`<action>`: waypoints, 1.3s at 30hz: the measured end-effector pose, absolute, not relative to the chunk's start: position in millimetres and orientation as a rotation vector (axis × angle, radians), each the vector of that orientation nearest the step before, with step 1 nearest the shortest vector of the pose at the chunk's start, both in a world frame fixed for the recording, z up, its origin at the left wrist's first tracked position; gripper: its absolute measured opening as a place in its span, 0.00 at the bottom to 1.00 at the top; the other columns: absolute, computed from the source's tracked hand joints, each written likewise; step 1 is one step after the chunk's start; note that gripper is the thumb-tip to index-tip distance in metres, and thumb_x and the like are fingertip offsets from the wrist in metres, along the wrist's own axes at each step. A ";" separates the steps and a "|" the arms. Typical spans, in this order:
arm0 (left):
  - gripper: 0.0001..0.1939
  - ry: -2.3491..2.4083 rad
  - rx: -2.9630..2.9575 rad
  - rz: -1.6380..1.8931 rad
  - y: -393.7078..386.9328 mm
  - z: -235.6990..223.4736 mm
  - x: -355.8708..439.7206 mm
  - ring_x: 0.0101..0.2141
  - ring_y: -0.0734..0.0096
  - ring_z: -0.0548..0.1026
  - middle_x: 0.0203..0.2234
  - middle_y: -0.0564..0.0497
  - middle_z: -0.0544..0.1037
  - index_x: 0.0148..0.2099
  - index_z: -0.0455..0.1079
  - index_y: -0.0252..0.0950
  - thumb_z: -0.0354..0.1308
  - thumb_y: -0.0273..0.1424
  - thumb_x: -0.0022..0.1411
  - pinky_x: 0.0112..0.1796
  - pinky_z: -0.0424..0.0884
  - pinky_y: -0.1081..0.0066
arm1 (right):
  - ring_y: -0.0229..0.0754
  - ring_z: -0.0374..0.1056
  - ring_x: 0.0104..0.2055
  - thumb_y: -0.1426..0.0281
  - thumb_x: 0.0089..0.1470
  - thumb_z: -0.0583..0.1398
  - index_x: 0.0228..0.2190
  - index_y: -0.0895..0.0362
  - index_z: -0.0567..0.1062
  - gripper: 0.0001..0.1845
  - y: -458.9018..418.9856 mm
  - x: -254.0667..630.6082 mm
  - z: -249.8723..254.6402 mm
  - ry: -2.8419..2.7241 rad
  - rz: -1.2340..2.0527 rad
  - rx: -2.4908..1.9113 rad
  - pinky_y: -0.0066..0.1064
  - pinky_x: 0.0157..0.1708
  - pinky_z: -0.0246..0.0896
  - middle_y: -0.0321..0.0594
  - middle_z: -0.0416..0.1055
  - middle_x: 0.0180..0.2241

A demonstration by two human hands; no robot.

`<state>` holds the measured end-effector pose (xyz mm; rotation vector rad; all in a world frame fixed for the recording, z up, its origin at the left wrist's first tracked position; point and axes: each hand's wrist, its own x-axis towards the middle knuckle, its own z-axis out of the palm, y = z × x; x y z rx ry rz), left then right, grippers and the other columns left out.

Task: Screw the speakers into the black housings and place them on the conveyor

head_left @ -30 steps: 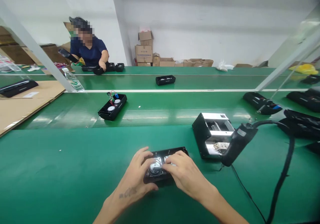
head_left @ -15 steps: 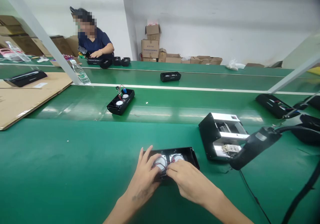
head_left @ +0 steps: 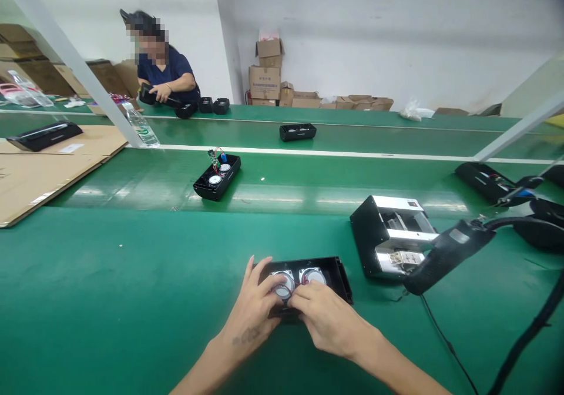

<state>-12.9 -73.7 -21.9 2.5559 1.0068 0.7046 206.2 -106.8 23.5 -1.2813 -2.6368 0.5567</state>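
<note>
A black speaker housing [head_left: 328, 270] lies open on the green table in front of me, with two round silver speaker drivers [head_left: 312, 276] and thin red wires inside. My left hand [head_left: 254, 309] rests on its left end, fingers bent over the left driver. My right hand [head_left: 324, 318] lies over the near edge, fingertips pinched at the wires between the drivers. Both hands touch the housing.
A black and silver machine box [head_left: 388, 234] stands to the right, with a black power tool [head_left: 445, 254] and its cable hanging beside it. Another open housing [head_left: 217, 177] rides the conveyor belt. More black housings [head_left: 483, 181] lie at right. A co-worker [head_left: 163, 72] sits far left, cardboard sheets [head_left: 39, 171] nearby.
My hands have shifted slightly on the housing, the right fingertips moving toward the wires between the drivers. The housing on the belt has drifted right. The co-worker has lifted a black part.
</note>
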 end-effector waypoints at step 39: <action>0.14 1.027 2.141 0.458 -14.5 5.5 -2.0 0.58 0.50 0.67 0.42 0.52 0.78 0.25 0.77 0.41 0.80 0.31 0.39 0.61 0.64 0.49 | 0.45 0.71 0.33 0.79 0.48 0.65 0.30 0.57 0.79 0.07 -62.4 189.9 45.5 -2.513 0.677 -1.484 0.36 0.38 0.61 0.39 0.77 0.28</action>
